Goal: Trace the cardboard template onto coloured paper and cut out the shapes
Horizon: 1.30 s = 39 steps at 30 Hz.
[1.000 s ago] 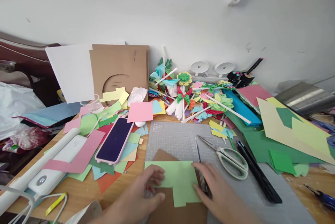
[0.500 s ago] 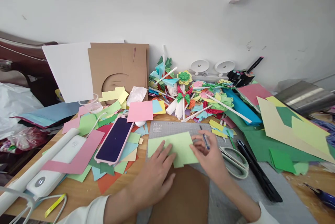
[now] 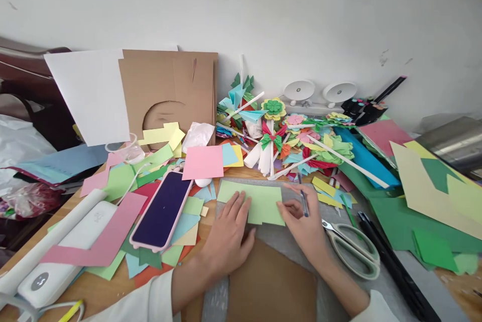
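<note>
A light green sheet of paper [image 3: 265, 201] lies on the grey cutting mat [image 3: 218, 284], its lower edge slightly stepped. My left hand [image 3: 228, 236] rests on the paper's left part, fingers stretched out and flat, pressing from above. At the right edge of the sheet is my right hand [image 3: 305, 224], thumb and index finger closed at the paper's edge. A pen [image 3: 304, 202] is tucked between the fingers of that hand, pointing up. Closer to me, a brown cardboard piece [image 3: 273, 282] covers part of the mat. Scissors [image 3: 356, 250] lie right of my right hand.
A phone [image 3: 162, 211] and paper scraps crowd the left side, beside a white power bank [image 3: 56, 266]. Paper flowers [image 3: 273, 108] and white sticks pile up at the back. Brown cardboard [image 3: 169, 81] leans against the wall. A black long object [image 3: 395, 266] lies right of the scissors.
The view has shifted and tilted a little. The green paper now lies straighter, and both hands remain on it. The pen in my right hand points more upright.
</note>
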Available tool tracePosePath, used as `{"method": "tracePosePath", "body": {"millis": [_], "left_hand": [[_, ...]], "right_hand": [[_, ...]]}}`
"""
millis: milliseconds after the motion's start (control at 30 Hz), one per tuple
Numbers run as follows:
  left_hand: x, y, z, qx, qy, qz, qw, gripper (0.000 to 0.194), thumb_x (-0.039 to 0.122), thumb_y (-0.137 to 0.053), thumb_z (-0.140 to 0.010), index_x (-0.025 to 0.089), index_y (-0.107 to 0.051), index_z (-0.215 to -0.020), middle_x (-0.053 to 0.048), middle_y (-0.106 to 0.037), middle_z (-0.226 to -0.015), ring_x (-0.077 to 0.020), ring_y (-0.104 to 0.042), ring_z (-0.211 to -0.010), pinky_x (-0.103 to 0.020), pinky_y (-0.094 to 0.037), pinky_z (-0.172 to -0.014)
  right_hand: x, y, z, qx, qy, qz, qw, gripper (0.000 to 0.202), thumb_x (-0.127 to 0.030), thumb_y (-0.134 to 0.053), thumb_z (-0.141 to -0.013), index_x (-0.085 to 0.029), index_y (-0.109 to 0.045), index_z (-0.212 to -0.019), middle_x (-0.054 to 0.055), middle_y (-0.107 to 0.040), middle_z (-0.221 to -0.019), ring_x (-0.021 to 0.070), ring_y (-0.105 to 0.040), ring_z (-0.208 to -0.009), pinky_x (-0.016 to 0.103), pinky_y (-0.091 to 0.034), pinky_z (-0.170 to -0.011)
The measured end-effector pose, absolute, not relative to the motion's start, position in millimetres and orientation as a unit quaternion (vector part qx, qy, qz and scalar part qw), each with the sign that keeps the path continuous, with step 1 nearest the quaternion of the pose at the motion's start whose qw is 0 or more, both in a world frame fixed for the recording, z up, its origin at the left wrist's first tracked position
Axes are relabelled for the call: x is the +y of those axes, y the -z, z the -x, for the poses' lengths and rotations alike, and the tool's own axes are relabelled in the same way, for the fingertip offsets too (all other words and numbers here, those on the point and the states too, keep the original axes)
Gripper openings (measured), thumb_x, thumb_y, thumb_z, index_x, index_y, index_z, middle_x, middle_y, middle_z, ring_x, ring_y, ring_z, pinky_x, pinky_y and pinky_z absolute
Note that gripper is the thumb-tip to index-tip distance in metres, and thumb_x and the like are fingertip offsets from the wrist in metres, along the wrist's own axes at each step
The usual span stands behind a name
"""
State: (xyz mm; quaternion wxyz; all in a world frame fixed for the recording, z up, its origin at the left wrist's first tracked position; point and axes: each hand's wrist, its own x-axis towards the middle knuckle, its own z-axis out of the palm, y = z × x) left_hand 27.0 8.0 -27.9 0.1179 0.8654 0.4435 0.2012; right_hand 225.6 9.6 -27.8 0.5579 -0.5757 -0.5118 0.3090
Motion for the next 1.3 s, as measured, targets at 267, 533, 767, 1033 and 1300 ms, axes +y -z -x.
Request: {"method": "tracePosePath", "body": {"millis": [267,533,767,1033,1300], "left_hand": [[21.4,22.1,-6.4,0.359,-0.275,-0.890,0.054,0.047,-0.003,-0.042,-0.083,0.016,-0.058,-0.122,-0.010,-0.066,-0.125,-0.0328,-0.053,-0.122,-0.056,-0.044,-0.096],[46.3,29.0,11.6,0.321,-0.356,-0.836,0.266,0.049,-0.004,-0.041,-0.081,0.021,-0.069,-0.112,-0.008,-0.071,-0.115,-0.0240,-0.061,-0.113,-0.045,-0.052,-0.093],[55.5,2.2,24.8,0.352,-0.316,-0.777,0.416,0.018,0.016,-0.069,-0.080,0.019,-0.074,-0.097,-0.011,-0.073,-0.110,-0.0281,-0.061,-0.117,-0.039,-0.054,-0.091],[62.9,-8.0,36.3,0.341,-0.215,-0.827,0.393,0.033,-0.001,-0.050,-0.076,0.020,-0.071,-0.092,-0.010,-0.068,-0.122,-0.0264,-0.054,-0.125,-0.042,-0.050,-0.098],[65.5,-4.6,37.2,0.356,-0.260,-0.778,0.448,0.016,0.008,-0.063,-0.077,0.020,-0.068,-0.086,-0.010,-0.073,-0.108,-0.0293,-0.055,-0.124,-0.039,-0.052,-0.095]], "right_hand": [[-27.5,12.1,-221.4,-0.773,-0.199,0.334,0.501,0.042,-0.002,-0.050,-0.079,-0.019,-0.043,-0.117,0.016,-0.065,-0.115,0.0220,-0.066,-0.096,0.033,-0.059,-0.074],[-13.8,24.9,-227.0,-0.858,-0.077,0.349,0.369,0.030,-0.001,-0.049,-0.082,-0.020,-0.049,-0.105,0.012,-0.068,-0.114,0.0175,-0.064,-0.075,0.032,-0.052,-0.064],[-9.6,36.6,-228.6,-0.874,-0.089,0.355,0.319,0.016,-0.008,-0.047,-0.091,-0.022,-0.052,-0.098,0.007,-0.070,-0.112,0.0141,-0.062,-0.068,0.030,-0.046,-0.060],[-8.1,17.2,-206.1,-0.877,-0.138,0.295,0.354,0.023,-0.007,-0.044,-0.091,-0.019,-0.055,-0.108,0.012,-0.069,-0.113,0.0184,-0.066,-0.098,0.031,-0.055,-0.084],[-5.7,17.0,-204.8,-0.896,-0.132,0.304,0.295,0.014,-0.016,-0.047,-0.091,-0.017,-0.055,-0.103,0.017,-0.064,-0.124,0.0226,-0.054,-0.123,0.034,-0.053,-0.094]]}}
